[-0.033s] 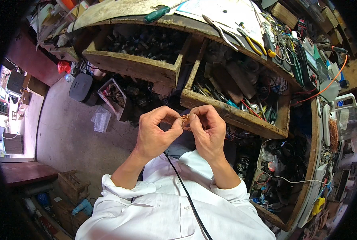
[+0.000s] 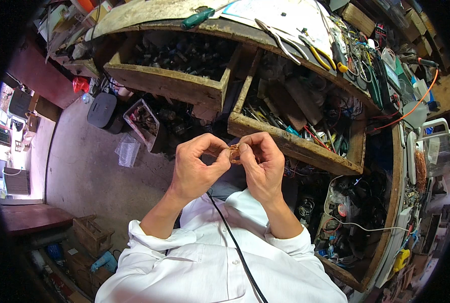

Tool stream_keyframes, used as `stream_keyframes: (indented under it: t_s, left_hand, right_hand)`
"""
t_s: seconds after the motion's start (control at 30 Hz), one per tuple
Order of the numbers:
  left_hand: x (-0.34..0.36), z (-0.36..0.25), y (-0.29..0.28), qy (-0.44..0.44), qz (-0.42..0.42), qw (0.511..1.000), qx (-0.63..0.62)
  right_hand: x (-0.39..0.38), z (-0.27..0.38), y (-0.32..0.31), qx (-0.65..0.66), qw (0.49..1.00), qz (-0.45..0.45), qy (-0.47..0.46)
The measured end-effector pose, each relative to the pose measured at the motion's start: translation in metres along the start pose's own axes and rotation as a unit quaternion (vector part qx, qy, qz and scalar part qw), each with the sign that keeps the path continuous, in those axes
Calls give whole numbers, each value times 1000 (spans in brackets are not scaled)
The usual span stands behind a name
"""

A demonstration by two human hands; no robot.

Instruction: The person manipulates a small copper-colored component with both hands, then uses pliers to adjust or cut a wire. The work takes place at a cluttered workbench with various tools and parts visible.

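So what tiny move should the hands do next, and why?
Maybe turn the small coppery piece a little to see it better: the left hand and the right hand both pinch it, and together they hide much of it.

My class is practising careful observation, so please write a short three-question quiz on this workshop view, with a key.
1. True or false: the left hand and the right hand both pinch a small copper-coloured piece.

2. Which of these lies farthest left in the picture?
A) yellow-handled pliers
B) green-handled screwdriver
C) orange cable

3. Fill the gap: to the left of the hands, a clear plastic sheet lies on the ____.

Key: 1. True. 2. B. 3. Floor.
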State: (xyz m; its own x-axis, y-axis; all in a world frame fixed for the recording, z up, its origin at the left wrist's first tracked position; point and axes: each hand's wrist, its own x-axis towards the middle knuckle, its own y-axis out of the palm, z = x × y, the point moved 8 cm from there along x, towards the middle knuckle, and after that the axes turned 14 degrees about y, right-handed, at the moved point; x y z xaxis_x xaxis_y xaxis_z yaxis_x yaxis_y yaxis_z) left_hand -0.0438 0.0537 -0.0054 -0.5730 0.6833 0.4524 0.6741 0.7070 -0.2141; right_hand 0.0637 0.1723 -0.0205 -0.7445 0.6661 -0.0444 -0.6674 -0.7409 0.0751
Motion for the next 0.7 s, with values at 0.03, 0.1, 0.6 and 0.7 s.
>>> stream_keyframes:
  t_s: [0.03,0.1,0.6,0.7]
  left_hand:
    - [0,2,0,-7,2,1000,-7]
    - [0,3,0,-21,-16,999,-40]
    - [-5,20,1,-101,-64,960,-253]
    - [-6,21,-5,-101,-66,970,-212]
  right_hand:
    - [0,-2,0,10,1000,0,10]
    - [1,-4,1,20,1000,8,18]
    - [-1,5,3,-6,1000,-6,-18]
    - [2,14,2,-41,997,21,-60]
